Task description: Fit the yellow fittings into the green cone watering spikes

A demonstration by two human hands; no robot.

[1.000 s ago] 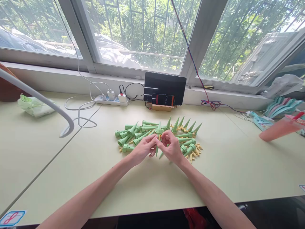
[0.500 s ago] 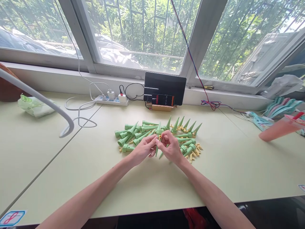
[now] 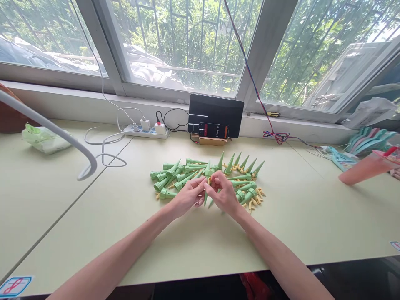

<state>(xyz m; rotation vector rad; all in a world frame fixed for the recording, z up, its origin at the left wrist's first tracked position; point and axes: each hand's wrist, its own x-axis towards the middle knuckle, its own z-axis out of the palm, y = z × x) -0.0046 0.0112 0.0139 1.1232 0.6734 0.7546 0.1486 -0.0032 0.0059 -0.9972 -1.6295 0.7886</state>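
Observation:
My left hand (image 3: 189, 196) is closed on a green plastic watering spike (image 3: 205, 199), whose pointed end sticks downward past my fingers. At its top sits a small yellow nozzle (image 3: 209, 181) with an open round end, pinched in the fingertips of my right hand (image 3: 224, 195). The two hands almost touch, and they hide part of both pieces. Around them lies a pile of green spikes (image 3: 187, 178), several on their sides. More spikes (image 3: 244, 161) stand point-up behind my right hand. Loose yellow nozzles (image 3: 256, 200) lie at the right of the pile.
A phone (image 3: 213, 131) leans on a dark tablet (image 3: 215, 110) at the back. A power strip (image 3: 146, 131) with cables lies left of it. At right stand a tilted pink drink cup (image 3: 359, 168) and bundled wires (image 3: 278, 136). A white curved arm (image 3: 62, 133) crosses the left.
Hardly anything differs: both hands keep their hold on the spike and nozzle. The view has shifted very slightly. At the far right edge, fingers beside the cup have come into view.

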